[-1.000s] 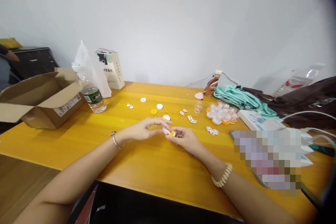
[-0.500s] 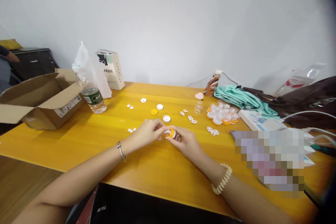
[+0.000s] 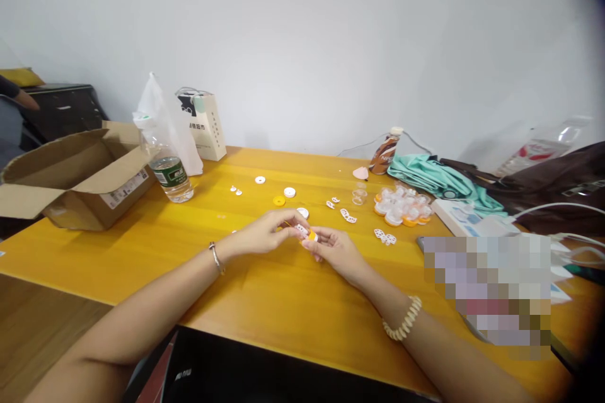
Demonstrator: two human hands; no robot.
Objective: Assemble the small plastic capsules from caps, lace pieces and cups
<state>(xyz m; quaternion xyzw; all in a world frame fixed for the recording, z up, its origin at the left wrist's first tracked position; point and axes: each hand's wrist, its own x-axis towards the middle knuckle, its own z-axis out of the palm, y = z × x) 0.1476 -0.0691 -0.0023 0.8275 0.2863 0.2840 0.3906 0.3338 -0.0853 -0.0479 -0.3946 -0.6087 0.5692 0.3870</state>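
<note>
Over the middle of the table my two hands meet. My right hand (image 3: 336, 253) is closed around a small orange-and-white round part (image 3: 312, 236), fingers wrapped about its side. My left hand (image 3: 271, 232) pinches a small white perforated piece (image 3: 299, 228) at the open end of that part. How far the two pieces fit together is hidden by the fingers. Just behind the hands lies a white disc (image 3: 303, 212), partly covered. A yellow disc (image 3: 279, 201) and another white disc (image 3: 289, 192) rest farther back.
White perforated pieces (image 3: 348, 216) lie right of my hands, near clear rings (image 3: 359, 196) and a cluster of clear-and-orange parts (image 3: 401, 206). An open cardboard box (image 3: 94, 186) and a water bottle (image 3: 171, 179) stand left. Teal cloth (image 3: 425, 173), cables and a blurred-out patch occupy the right.
A white perforated piece now shows between my left fingers, where a clear part showed before. My left hand has shifted slightly, covering more of the white disc and small pieces behind it.
</note>
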